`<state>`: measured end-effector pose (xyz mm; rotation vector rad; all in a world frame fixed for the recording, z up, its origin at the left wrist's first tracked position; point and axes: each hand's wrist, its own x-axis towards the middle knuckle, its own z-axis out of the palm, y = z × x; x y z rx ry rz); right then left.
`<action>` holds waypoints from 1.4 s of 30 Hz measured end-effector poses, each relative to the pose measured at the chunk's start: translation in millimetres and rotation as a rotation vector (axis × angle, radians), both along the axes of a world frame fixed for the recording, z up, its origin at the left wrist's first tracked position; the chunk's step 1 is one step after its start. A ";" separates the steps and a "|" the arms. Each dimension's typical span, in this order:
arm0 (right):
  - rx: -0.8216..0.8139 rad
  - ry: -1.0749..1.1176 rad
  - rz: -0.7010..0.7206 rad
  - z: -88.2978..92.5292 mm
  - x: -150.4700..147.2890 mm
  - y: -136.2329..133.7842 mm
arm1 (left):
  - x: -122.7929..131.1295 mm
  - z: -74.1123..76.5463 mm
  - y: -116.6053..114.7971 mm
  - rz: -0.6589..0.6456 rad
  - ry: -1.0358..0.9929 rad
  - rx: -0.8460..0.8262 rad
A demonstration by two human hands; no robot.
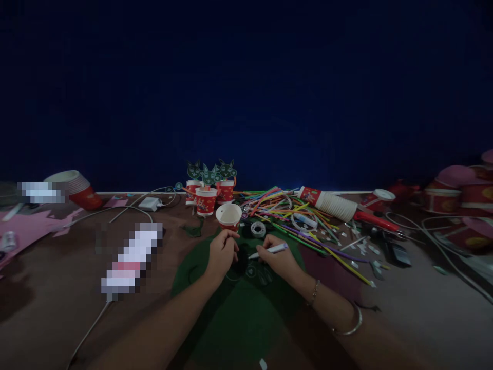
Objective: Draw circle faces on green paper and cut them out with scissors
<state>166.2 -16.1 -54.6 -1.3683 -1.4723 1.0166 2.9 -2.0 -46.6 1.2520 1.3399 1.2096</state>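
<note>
Taking the middle of the rounded dark-green sheet point(231, 321) as the clock's centre, with the person at 6 o'clock, a small white scrap point(263, 364) lies nearest, close to 6. The sheet lies on the brown table point(154, 329), and pale drawn outlines point(251, 271) show on it towards 12 o'clock, between the wrists.

The right hand point(271, 252), at 1 o'clock, grips a slim white marker with a pale violet end point(277, 248); its tip points towards 9, just beyond the outlines. Whether the tip touches the sheet cannot be told. The left hand point(224, 253), towards 11, has bent fingers turned down beside a dark patch; whether it pinches anything cannot be told.

Just past the left hand, near 12, stands an open red-and-white paper cup point(228, 217), upright. Right of it, at 12, is a grey-white ring-shaped roll point(258, 229). Farther off, at 1 o'clock, thin multicoloured fuzzy stems point(288, 209) spread in a loose heap, with a nested stack of red-and-white paper cups point(333, 203) on its side next to them. At 11, three red paper cups with green animal-face cutouts point(206, 200) stand close together. Behind everything rises a dark blue backdrop point(246, 92).
</note>
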 end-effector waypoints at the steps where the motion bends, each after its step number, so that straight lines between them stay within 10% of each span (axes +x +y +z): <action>1: -0.001 0.002 -0.001 0.5 -0.2 0.0 | 0.2 0.1 0.1 0.003 0.001 -0.002; 42: -0.042 0.046 -0.013 0.0 1.2 1.5 | 1.1 4.5 -1.8 0.009 0.000 0.025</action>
